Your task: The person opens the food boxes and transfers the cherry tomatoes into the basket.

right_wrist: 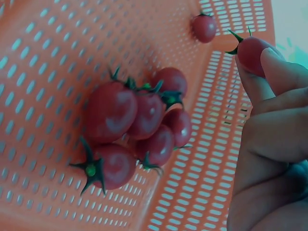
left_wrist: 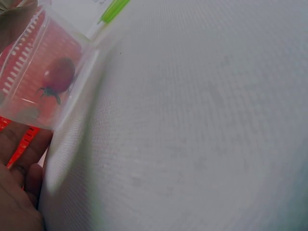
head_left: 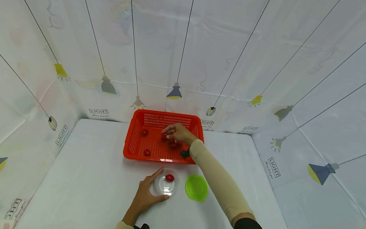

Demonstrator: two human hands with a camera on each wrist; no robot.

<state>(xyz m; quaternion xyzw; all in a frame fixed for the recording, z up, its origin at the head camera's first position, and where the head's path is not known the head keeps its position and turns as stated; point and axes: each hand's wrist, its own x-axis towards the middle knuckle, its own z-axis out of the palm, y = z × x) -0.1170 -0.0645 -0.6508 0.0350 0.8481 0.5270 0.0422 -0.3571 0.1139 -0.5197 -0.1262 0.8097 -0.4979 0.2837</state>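
My right hand is over the red plastic basket and pinches a cherry tomato between thumb and finger. Below it in the right wrist view lies a cluster of several cherry tomatoes with green stems. One more tomato sits apart on the basket floor. On the white table, my left hand holds a small clear plastic cup, thumb on the near side and fingers on the far side. Inside that cup lies a single cherry tomato.
A bright green bowl-like container stands on the table right of the clear cup, beside my right forearm. Two loose tomatoes lie in the basket's left part. White printed sheeting rises behind the table.
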